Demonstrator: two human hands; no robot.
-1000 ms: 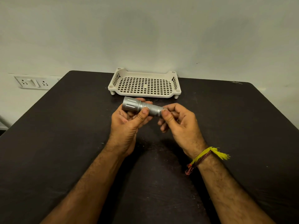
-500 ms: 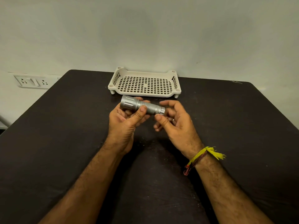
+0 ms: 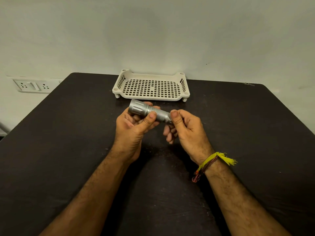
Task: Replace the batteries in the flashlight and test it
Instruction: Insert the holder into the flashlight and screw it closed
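A silver metal flashlight [image 3: 144, 110] is held level above the black table [image 3: 68, 142], its wide head pointing left and away. My left hand [image 3: 134, 126] grips its barrel, thumb pressed on the knurled middle. My right hand [image 3: 185, 128] pinches the tail end of the flashlight between thumb and forefinger, the other fingers curled below. The tail cap itself is hidden under my right thumb. No batteries are in view.
A cream perforated plastic tray [image 3: 185, 86] stands at the back of the table against the wall, just beyond the flashlight. A wall socket plate [image 3: 32, 86] sits at the left. A yellow thread band [image 3: 214, 160] circles my right wrist.
My right hand opened away from the tail half a second ago and has now closed on it again with thumb and forefinger. The left hand kept its grip on the barrel.
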